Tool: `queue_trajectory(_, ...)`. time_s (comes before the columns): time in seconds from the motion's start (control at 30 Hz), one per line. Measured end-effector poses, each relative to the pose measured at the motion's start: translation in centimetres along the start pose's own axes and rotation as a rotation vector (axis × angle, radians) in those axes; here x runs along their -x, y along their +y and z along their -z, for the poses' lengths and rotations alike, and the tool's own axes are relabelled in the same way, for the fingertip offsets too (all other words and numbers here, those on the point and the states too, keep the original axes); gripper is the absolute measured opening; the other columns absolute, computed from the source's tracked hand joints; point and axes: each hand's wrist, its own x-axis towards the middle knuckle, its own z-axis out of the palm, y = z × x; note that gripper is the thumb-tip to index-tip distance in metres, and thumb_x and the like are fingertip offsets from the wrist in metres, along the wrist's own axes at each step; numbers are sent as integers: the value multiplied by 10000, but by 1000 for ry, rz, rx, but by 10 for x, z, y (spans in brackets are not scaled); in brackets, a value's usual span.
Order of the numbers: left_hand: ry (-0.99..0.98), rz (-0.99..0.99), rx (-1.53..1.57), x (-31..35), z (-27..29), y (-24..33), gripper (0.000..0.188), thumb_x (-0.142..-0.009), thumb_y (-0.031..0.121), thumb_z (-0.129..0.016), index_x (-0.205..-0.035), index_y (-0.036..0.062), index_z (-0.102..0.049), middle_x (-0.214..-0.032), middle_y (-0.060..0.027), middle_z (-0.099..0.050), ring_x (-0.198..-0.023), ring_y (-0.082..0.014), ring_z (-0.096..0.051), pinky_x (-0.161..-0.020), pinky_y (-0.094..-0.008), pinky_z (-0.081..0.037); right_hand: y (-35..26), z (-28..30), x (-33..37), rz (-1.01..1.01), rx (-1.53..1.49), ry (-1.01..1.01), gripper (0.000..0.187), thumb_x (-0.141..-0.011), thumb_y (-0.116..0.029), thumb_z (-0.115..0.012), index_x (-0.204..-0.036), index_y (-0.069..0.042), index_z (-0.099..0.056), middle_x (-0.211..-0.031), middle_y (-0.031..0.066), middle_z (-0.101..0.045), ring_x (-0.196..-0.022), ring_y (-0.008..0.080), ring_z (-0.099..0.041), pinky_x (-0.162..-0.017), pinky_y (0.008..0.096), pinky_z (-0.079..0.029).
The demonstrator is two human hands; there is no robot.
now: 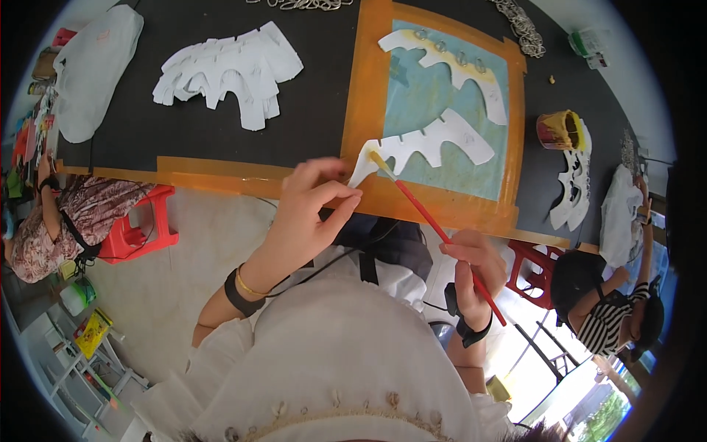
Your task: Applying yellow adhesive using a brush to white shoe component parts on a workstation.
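Where the left hand [300,214] pinches, the white cutout [428,143] extends rightward.

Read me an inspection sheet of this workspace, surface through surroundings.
Surface: black table, orange tape around a bluish mat.
Work things: white cutout; second cutout, partly yellow, farther back; cutout stack at left.
Clutter: chain far right; stained cup at right.
Left hand: pinches the nearer cutout's left end.
Right hand: holds red brush, bristles at that cutout.
Cables: dark cable by the lap.
Surroundings: red stool and person at left; another person at right.
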Motion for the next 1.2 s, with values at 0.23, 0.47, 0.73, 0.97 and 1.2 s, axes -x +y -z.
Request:
queue_trajectory(0.23,170,-407,-290,-2,-5,-28,266,-728,90,-800,-961,117,-673,-1161,-39,-609,-1027,-261,-579,-861,-382,-431,20,-16,2,148,80,32,143,-789,66,-587,-886,8,-675,-823,136,-658,-688,259,-617,-622,321,-498)
queue_trajectory(0.47,194,-519,-409,-7,-19,-39,247,-699,31,-798,-918,62,-689,-996,-48,-653,-902,-254,-617,-784,-361,-503,24,-22,5,128,110,-15,110,-878,-70,-619,-895,8,-696,-854,135,-660,-729,273,-621,-650,341,-500)
queue_trajectory(0.73,270,-519,-417,-7,-27,-40,214,-708,3,-770,-900,50,-687,-949,-47,-656,-861,-247,-630,-764,-363,-541,21,-28,-3,104,247,-26,158,-876,-115,-651,-873,36,-696,-868,148,-653,-772,278,-622,-672,350,-493)
queue_trajectory(0.97,281,-510,-453,-7,-28,-40,177,-729,16,-746,-887,67,-686,-951,-36,-663,-866,-226,-633,-821,-405,-547,14,-19,-5,-8,188,-8,195,-916,-131,-621,-854,38,-698,-852,152,-664,-765,269,-633,-674,330,-492)
queue_trajectory(1.2,285,-515,-461,-8,-29,-41,180,-725,16,-739,-888,72,-688,-944,-34,-663,-855,-217,-637,-838,-418,-545,14,-7,-3,-66,117,0,217,-915,-131,-606,-822,42,-698,-868,142,-682,-784,280,-646,-706,325,-501)
